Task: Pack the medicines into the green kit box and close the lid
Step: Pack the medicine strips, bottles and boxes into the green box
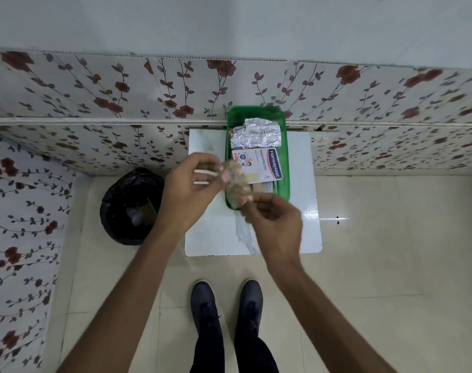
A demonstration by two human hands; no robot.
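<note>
The green kit box (284, 168) lies open on a small white table (308, 232). Inside it are a silver foil strip (256, 134) at the far end and a white Hansaplast plaster pack (259, 165) in the middle. Both hands hover over the box's near left corner and hold a clear, blurred plastic packet (236, 181) between them. My left hand (187, 195) grips its upper left part, my right hand (272, 219) pinches its lower end. White sticks (203, 172) show by the left fingers. No lid is visible.
A bin lined with a black bag (131, 205) stands on the floor left of the table. Floral-covered walls rise behind and to the left. My dark shoes (226, 300) stand on the cream tile floor before the table.
</note>
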